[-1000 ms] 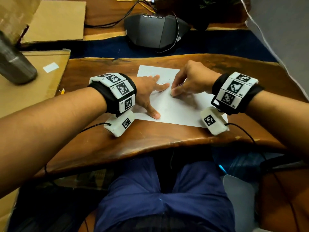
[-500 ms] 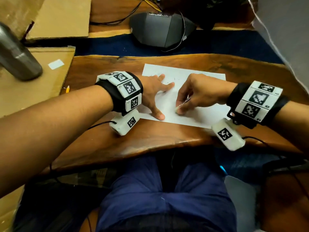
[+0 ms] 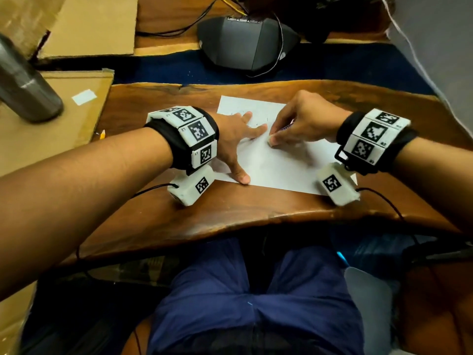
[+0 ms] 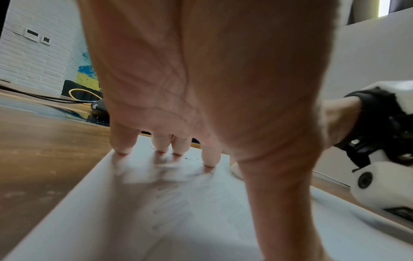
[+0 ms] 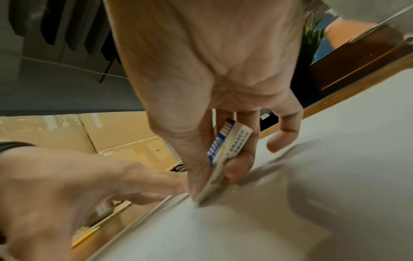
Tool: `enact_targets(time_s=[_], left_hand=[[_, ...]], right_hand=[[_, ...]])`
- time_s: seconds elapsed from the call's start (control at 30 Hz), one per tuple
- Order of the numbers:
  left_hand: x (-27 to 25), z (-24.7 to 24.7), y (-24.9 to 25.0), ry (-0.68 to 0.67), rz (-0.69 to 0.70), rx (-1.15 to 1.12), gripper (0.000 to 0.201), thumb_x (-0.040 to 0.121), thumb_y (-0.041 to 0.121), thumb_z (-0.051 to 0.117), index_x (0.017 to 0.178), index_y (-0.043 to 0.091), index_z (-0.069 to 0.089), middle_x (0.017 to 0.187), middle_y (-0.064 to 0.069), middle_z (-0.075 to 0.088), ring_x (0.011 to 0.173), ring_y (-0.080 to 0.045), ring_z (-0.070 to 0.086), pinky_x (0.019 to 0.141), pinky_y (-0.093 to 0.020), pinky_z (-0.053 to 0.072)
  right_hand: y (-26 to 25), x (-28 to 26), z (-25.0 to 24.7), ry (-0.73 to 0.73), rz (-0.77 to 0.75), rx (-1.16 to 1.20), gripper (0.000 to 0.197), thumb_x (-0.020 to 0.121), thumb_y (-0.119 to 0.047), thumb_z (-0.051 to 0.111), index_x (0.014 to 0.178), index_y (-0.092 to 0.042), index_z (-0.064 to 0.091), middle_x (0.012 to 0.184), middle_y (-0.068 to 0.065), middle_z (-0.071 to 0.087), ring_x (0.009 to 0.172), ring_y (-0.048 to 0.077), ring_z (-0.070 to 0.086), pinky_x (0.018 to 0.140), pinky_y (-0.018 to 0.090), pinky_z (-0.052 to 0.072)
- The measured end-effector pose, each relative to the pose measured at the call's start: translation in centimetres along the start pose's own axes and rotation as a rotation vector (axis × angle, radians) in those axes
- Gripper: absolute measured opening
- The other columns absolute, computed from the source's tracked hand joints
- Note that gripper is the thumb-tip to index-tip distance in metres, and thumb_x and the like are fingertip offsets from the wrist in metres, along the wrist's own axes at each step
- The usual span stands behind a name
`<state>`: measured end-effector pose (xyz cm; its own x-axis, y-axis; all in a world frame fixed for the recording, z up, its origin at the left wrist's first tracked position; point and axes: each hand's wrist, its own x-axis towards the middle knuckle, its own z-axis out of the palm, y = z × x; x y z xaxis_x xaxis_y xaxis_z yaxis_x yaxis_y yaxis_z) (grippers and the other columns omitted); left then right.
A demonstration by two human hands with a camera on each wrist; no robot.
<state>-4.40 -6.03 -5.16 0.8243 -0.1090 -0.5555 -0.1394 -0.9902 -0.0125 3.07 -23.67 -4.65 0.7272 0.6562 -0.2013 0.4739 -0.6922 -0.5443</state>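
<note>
A white sheet of paper (image 3: pixel 279 165) lies on the wooden desk (image 3: pixel 230 213) with faint pencil marks near its far edge. My left hand (image 3: pixel 238 139) lies flat on the sheet's left part, fingers spread and pressing it down; the fingertips (image 4: pixel 210 159) touch the paper (image 4: pixel 156 211). My right hand (image 3: pixel 302 121) pinches a white eraser in a blue-and-white sleeve (image 5: pixel 225 150) between thumb and fingers. The eraser's tip (image 3: pixel 270 142) presses on the paper (image 5: pixel 290 211) just right of my left index finger.
A yellow pencil (image 3: pixel 102 134) lies at the desk's left edge beside cardboard (image 3: pixel 51 139). A steel bottle (image 3: pixel 23 85) stands on the cardboard. A dark conference phone (image 3: pixel 245 42) with cables sits beyond the desk. Both wrist camera units rest near the paper's front edge.
My right hand with the eraser slid toward me along the paper, then back away to beside the left index finger. The left hand stayed pressing the sheet.
</note>
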Motion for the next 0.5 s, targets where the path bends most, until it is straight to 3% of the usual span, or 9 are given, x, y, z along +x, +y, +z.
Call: enact_targets(time_s=[0.07,0.13,0.2,0.27,0.37,0.43,0.5], left_hand=[[-0.2,-0.1,0.0,-0.004,-0.006,-0.003,0.131,0.062,0.069,0.077,0.154,0.04,-0.011,0.163,-0.006,-0.021,0.152,-0.028,-0.005,0.12,-0.048,0.012],[-0.2,-0.1,0.0,-0.005,-0.004,-0.007,0.131,0.063,0.067,0.078,0.155,0.039,-0.01,0.163,-0.007,-0.022,0.152,-0.028,-0.006,0.121,-0.048,0.011],[-0.2,-0.1,0.0,-0.005,-0.003,-0.009,0.13,0.063,0.066,0.078,0.155,0.038,-0.01,0.163,-0.006,-0.022,0.152,-0.027,-0.008,0.12,-0.046,0.01],[-0.2,-0.1,0.0,-0.001,-0.003,-0.015,0.13,0.063,0.066,0.078,0.155,0.039,-0.009,0.163,-0.005,-0.021,0.152,-0.026,-0.008,0.121,-0.046,0.009],[-0.2,-0.1,0.1,0.006,-0.018,-0.027,0.13,0.063,0.068,0.078,0.155,0.04,-0.01,0.164,-0.005,-0.02,0.152,-0.026,-0.007,0.12,-0.047,0.008],[-0.2,-0.1,0.0,0.012,-0.018,-0.033,0.13,0.063,0.068,0.078,0.155,0.039,-0.009,0.164,-0.006,-0.02,0.152,-0.026,-0.006,0.121,-0.046,0.008],[-0.1,0.0,-0.1,0.017,-0.011,-0.026,0.131,0.062,0.07,0.077,0.155,0.038,-0.01,0.163,-0.007,-0.02,0.152,-0.027,-0.007,0.121,-0.045,0.007]], right_hand=[[-0.1,-0.2,0.2,0.004,-0.052,-0.069,0.012,0.074,-0.029,0.089,0.081,-0.022,0.082,0.076,-0.007,0.076,0.066,0.007,0.066,0.053,0.012,0.043],[-0.7,-1.2,0.7,-0.141,-0.102,-0.145,0.012,0.074,-0.031,0.088,0.081,-0.024,0.081,0.076,-0.009,0.076,0.068,0.007,0.066,0.054,0.012,0.043],[-1.2,-1.6,0.8,-0.252,-0.105,-0.147,0.012,0.075,-0.031,0.088,0.082,-0.023,0.082,0.076,-0.008,0.077,0.069,0.009,0.068,0.06,0.019,0.049],[-0.9,-0.7,0.5,-0.167,-0.068,-0.095,0.014,0.073,-0.029,0.089,0.083,-0.022,0.082,0.076,-0.008,0.077,0.066,0.005,0.066,0.06,0.02,0.049],[-0.3,0.3,0.3,0.02,-0.008,-0.014,0.014,0.074,-0.027,0.089,0.084,-0.02,0.082,0.077,-0.007,0.076,0.058,0.0,0.063,0.051,0.011,0.045],[-0.3,-0.3,0.6,-0.028,-0.05,-0.057,0.013,0.075,-0.028,0.089,0.083,-0.021,0.081,0.075,-0.008,0.075,0.059,0.001,0.062,0.049,0.008,0.043],[-1.0,-1.4,0.9,-0.188,-0.081,-0.106,0.012,0.074,-0.03,0.089,0.081,-0.023,0.082,0.072,-0.009,0.075,0.059,0.001,0.061,0.055,0.012,0.046]])
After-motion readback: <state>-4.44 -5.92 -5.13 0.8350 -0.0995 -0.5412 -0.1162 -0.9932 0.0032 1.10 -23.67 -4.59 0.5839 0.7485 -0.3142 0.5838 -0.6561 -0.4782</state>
